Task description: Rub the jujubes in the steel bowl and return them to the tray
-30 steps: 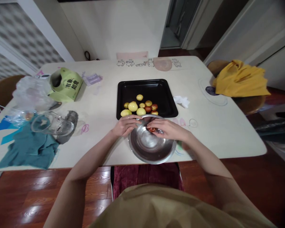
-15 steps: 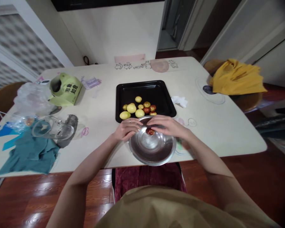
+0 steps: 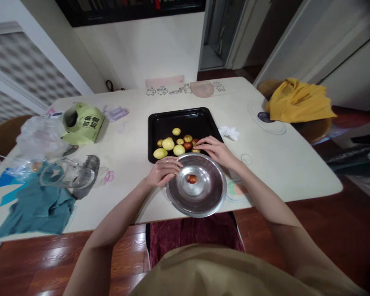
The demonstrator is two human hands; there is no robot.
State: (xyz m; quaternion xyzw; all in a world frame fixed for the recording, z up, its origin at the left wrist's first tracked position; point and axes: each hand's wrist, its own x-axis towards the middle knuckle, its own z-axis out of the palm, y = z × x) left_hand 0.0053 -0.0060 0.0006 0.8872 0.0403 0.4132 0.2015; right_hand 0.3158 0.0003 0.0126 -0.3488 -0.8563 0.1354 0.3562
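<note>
My left hand (image 3: 164, 170) is at the left rim of a shiny metal bowl (image 3: 208, 195), its fingers and thumb closed over the edge. In the bowl lies a single red-brown jujube (image 3: 192, 179). Beyond it is a black baking tray (image 3: 186, 117), its near edge close to the bowl. Several yellow fruits, among them a lemon-shaped one (image 3: 160, 153), lie in the tray's near part beside reddish jujubes (image 3: 188, 146). My right hand (image 3: 216, 151) reaches over the tray's near right side. Its fingers are stretched out, the tips at the jujubes and partly covering them.
White crumpled tissue (image 3: 230, 132) lies right of the tray. To the left are a green paper box (image 3: 88, 123), a clear plastic bag (image 3: 38, 137), a glass pitcher (image 3: 64, 172) on its side and a teal cloth (image 3: 37, 205). Yellow fabric (image 3: 299, 100) hangs over a chair at the right.
The jujube that was at my right fingers above the bowl now lies in it. My right hand has moved away to the jujubes in the tray. My left hand stays at the rim.
</note>
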